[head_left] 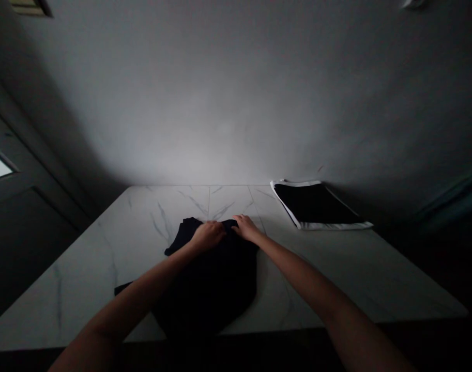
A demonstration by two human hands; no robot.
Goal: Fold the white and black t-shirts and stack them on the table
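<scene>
A dark garment [220, 289] lies on the marble-patterned table [290, 305], its lower end reaching over the front edge. One narrow piece of it sticks out to the left, beneath my left forearm. Near the garment's far edge, my left hand [209, 234] has its fingers curled onto the cloth, slightly blurred. Just to the right, my right hand [245, 228] grips the same edge between thumb and fingers. The two hands are close together but apart. Low light hides the folds and the exact kind of garment.
A flat black cloth or panel with a white border [319, 204] lies at the table's back right. The grey wall [220, 103] rises directly behind the table. A door [30, 181] stands at the left. Deep shadow covers the right side.
</scene>
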